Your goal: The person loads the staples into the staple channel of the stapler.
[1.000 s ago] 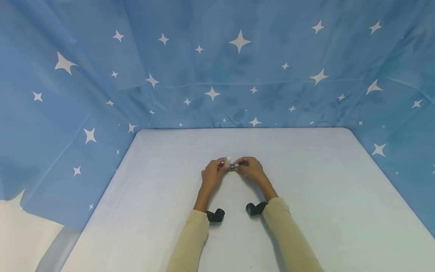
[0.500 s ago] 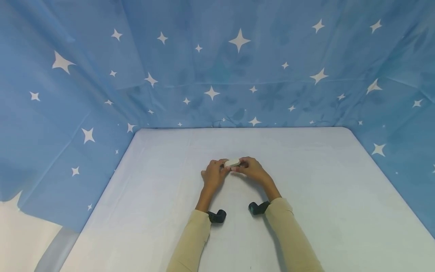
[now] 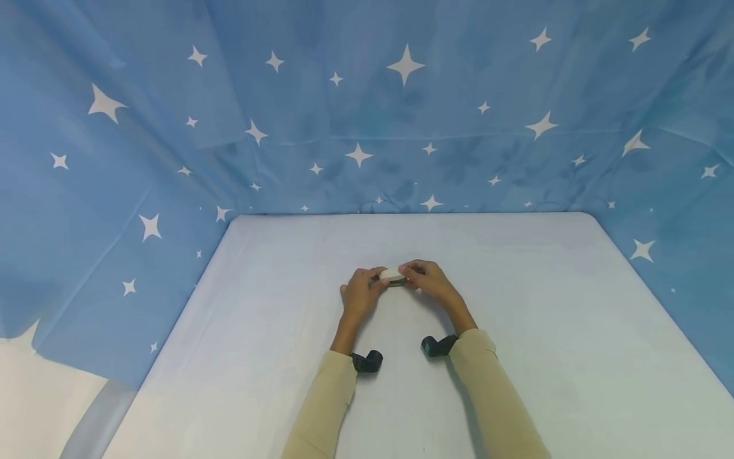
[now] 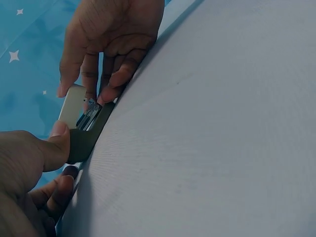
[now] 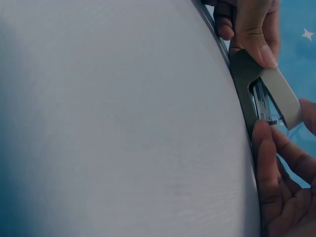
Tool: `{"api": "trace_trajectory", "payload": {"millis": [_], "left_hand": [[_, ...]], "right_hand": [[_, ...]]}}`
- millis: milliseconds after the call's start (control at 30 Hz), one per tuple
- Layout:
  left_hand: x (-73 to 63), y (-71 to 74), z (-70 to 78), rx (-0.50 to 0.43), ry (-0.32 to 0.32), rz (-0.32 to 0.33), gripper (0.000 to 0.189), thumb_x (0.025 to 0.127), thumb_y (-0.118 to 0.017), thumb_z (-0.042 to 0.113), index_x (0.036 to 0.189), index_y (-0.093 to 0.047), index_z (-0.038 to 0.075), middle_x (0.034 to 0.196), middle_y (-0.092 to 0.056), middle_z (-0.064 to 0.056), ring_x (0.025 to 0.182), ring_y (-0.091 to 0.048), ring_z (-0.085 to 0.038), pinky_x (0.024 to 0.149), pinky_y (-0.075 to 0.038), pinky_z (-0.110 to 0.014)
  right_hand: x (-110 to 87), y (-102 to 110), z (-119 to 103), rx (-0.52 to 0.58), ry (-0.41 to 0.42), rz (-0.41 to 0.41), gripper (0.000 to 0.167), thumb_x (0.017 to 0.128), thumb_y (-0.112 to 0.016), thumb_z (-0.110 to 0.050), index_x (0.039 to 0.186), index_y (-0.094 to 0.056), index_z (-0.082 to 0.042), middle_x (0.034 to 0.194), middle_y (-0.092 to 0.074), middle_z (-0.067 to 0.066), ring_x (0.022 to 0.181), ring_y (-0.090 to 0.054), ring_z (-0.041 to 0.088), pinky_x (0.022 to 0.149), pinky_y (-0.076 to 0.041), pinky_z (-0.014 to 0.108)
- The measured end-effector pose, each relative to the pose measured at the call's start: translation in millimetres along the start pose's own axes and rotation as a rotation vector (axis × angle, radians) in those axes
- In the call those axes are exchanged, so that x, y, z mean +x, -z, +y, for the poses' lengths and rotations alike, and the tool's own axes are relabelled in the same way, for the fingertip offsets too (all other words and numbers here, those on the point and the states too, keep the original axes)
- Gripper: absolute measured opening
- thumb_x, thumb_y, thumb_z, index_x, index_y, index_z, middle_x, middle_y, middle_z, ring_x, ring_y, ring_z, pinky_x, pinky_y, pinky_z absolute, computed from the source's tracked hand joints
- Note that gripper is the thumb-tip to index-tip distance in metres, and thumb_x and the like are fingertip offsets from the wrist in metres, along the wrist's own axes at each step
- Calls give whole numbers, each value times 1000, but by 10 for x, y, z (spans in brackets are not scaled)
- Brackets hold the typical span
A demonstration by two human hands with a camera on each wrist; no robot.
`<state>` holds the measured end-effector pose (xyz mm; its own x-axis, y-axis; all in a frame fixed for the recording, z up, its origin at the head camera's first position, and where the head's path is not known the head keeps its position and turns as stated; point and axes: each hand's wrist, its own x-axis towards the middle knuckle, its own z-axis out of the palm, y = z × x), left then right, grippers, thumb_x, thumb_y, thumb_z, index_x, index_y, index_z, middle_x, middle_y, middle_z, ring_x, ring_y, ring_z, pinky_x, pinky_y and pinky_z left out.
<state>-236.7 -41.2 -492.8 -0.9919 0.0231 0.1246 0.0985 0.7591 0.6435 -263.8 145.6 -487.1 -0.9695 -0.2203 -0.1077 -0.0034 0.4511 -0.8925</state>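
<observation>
A small stapler (image 3: 392, 273) with a cream top cover (image 5: 282, 95) and a dark green base (image 4: 83, 142) is held just at the white surface. My left hand (image 3: 359, 294) grips its rear end, the thumb pressing near the hinge. At the front end, my right hand (image 3: 431, 280) has its thumb or a finger against the cover's tip and other fingers at the base. Both wrist views show the cover tilted up from the base, with the metal staple channel (image 5: 261, 101) in the gap. Whether staples lie inside cannot be told.
A white-covered table (image 3: 275, 306) spreads around the hands. Blue star-patterned cloth (image 3: 367, 115) rises behind it and along both sides. A dark camera (image 3: 367, 362) sits on the left wrist, another dark camera (image 3: 438, 345) on the right.
The stapler's cream cover stood upright a second ago and has swung down over the base. My right hand has shifted from the metal part to the cover's front end. The left hand keeps its grip.
</observation>
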Motion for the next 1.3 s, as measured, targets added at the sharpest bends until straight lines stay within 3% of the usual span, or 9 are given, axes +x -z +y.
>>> {"api": "trace_trajectory", "payload": {"millis": [267,700,967,1133,1300], "left_hand": [[28,20,-7,-5,1,18,30,88,-67,39,116,-72,28,118,-71,1,103,-64,-20,74,-33,-37],[15,32,-27,-12,-2,31,31,87,-69,40,115,-73,27,114,-72,1,104,-65,-21,74,-33,-36],[12,44,1,-39,-10,28,30,88,-69,37,115,-73,25,116,-71,-1,107,-64,-23,77,-35,-39],[-5,40,5,-39,0,27,30,88,-69,37,114,-73,24,117,-71,-1,108,-64,-23,77,-35,-39],[-4,17,0,-37,-4,28,30,88,-69,37,115,-73,24,118,-70,-1,108,-64,-23,77,-35,-38]], "right_hand": [[8,-29,1,152,-6,-51,54,98,-59,-38,131,-54,5,115,-66,27,84,-74,24,71,-57,25],[22,-23,-35,202,10,-92,42,100,-57,-24,128,-57,8,108,-68,28,76,-73,12,72,-57,21],[27,7,-36,181,32,-105,41,101,-55,-20,127,-56,12,105,-69,27,77,-73,12,71,-56,20],[10,1,-12,130,16,-92,45,101,-56,-29,126,-58,8,97,-73,21,76,-72,10,73,-56,21],[4,-6,20,123,22,-81,47,100,-56,-34,127,-58,5,102,-71,20,78,-72,11,74,-57,22]]}}
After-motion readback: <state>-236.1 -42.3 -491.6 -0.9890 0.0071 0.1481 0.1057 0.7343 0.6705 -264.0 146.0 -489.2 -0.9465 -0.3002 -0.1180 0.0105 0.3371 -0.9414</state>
